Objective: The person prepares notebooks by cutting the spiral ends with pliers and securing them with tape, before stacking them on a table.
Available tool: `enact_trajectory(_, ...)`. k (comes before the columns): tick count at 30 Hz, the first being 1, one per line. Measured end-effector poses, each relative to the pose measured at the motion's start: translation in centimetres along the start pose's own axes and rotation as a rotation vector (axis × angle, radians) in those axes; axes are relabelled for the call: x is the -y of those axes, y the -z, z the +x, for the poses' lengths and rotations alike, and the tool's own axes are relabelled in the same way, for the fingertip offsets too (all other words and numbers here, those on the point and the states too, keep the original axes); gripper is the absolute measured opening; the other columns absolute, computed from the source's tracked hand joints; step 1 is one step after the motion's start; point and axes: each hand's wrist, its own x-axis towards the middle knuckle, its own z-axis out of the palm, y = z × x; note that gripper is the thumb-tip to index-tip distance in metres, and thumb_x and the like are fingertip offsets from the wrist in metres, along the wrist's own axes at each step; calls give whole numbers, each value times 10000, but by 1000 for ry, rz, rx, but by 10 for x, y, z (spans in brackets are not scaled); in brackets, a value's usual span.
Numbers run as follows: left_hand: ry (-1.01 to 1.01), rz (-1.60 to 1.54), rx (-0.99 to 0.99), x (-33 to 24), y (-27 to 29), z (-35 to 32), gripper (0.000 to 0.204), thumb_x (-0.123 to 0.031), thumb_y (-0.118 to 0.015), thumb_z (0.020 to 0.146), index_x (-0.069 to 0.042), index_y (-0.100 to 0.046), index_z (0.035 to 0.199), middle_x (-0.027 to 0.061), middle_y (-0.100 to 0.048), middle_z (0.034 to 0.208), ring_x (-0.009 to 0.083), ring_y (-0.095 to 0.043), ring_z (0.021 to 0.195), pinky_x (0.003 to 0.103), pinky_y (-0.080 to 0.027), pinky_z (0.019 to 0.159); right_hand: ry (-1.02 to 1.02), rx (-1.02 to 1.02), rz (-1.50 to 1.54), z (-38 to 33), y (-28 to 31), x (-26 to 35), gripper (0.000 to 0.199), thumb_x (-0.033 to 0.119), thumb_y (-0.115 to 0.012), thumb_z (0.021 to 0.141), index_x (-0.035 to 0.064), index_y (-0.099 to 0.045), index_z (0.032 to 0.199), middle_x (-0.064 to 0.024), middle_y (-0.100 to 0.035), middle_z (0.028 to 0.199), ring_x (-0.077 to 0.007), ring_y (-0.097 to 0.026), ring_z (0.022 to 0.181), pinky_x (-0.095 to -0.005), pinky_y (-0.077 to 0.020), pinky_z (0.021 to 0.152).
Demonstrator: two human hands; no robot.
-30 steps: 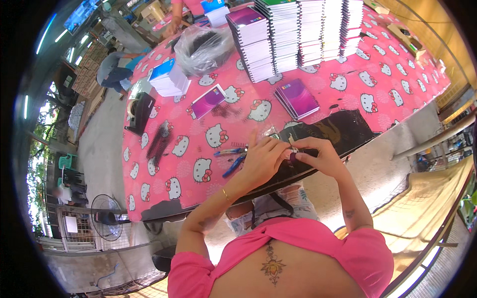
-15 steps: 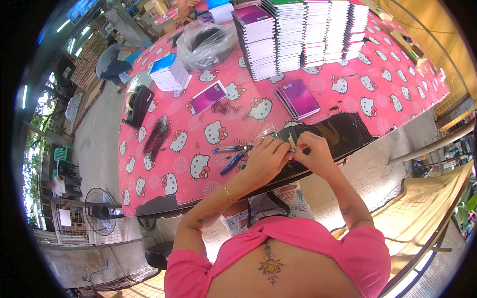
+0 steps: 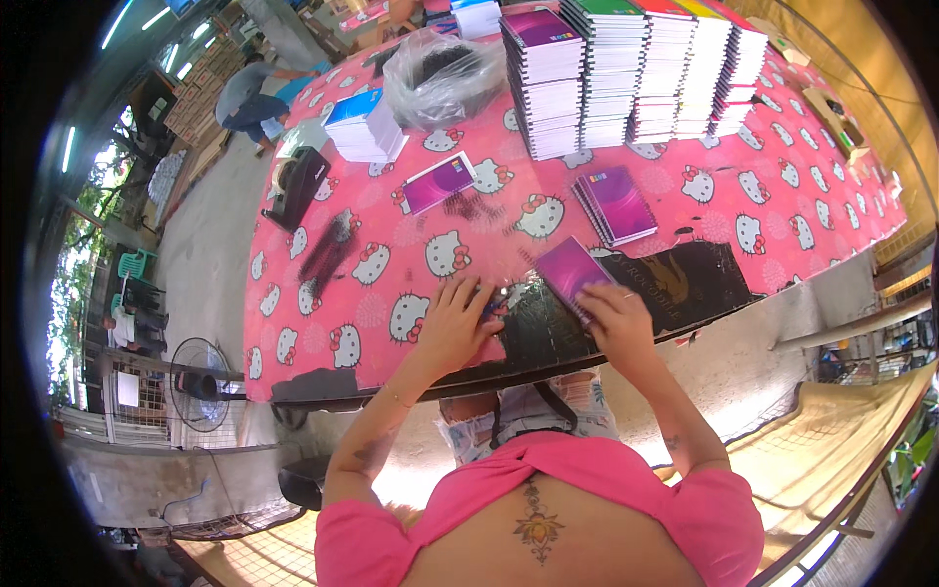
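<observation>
My left hand [image 3: 454,321] lies over a pair of pliers [image 3: 495,305], its fingers curled around them. Only the dark head with a bit of blue shows beside the fingertips; the handles are hidden. With the thumb and fingers of my right hand [image 3: 618,319] I hold the near end of a slim purple notebook [image 3: 569,270], which lies tilted at the table's near edge. Beyond it rests a small pile of purple spiral notebooks [image 3: 616,203]. Farther left lies a purple cover with a white edge [image 3: 440,184], near some loose dark coils [image 3: 475,207].
Tall stacks of spiral notebooks [image 3: 606,88] stand at the back of the pink table [image 3: 381,308]. A clear plastic bag [image 3: 445,83], a blue-topped paper stack [image 3: 364,127], a black tape dispenser [image 3: 296,189] and a bundle of black coils [image 3: 329,252] are on the left. A person [image 3: 249,93] bends over at far left.
My hands were together over a small pale piece; now they are apart. The left has moved left onto the pliers, and the right now holds a purple notebook. The view has shifted slightly.
</observation>
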Motion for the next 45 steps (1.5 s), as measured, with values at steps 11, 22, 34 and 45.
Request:
enact_trajectory(11, 952, -1548, 571, 10, -18, 47, 334, -268, -544, 999, 39, -576, 1127, 190, -693, 992, 296, -724, 807, 403, -600, 679, -9, 64, -29, -7, -8, -1, 395, 44, -711, 730, 82, -694, 1123, -58, -667, 1186, -267, -601, 1157, -435, -463, 973)
enact_trajectory(22, 932, -1632, 598, 12, -24, 56, 290, -255, -531, 1010, 28, -560, 1069, 196, -695, 974, 296, -728, 804, 409, -613, 646, -12, 62, -33, -5, -6, 2, 392, 54, -707, 736, 80, -698, 1126, -57, -663, 1181, -265, -599, 1150, -417, -456, 967)
enact_trajectory(34, 873, -1472, 576, 8, -27, 55, 293, -266, -499, 1026, 12, -586, 992, 123, -684, 867, 203, -673, 645, 341, -560, 556, -27, 63, -38, -8, -8, 1, 392, 54, -711, 743, 90, -699, 1133, -53, -662, 1183, -264, -597, 1151, -416, -456, 965)
enact_trajectory(45, 146, -150, 367, -11, -14, 51, 310, -309, -564, 981, -35, -660, 1090, 177, -674, 1001, 348, -678, 907, 455, -556, 760, -11, 61, -43, -8, -8, 2, 395, 50, -706, 746, 84, -692, 1140, -61, -662, 1189, -268, -598, 1157, -413, -455, 960)
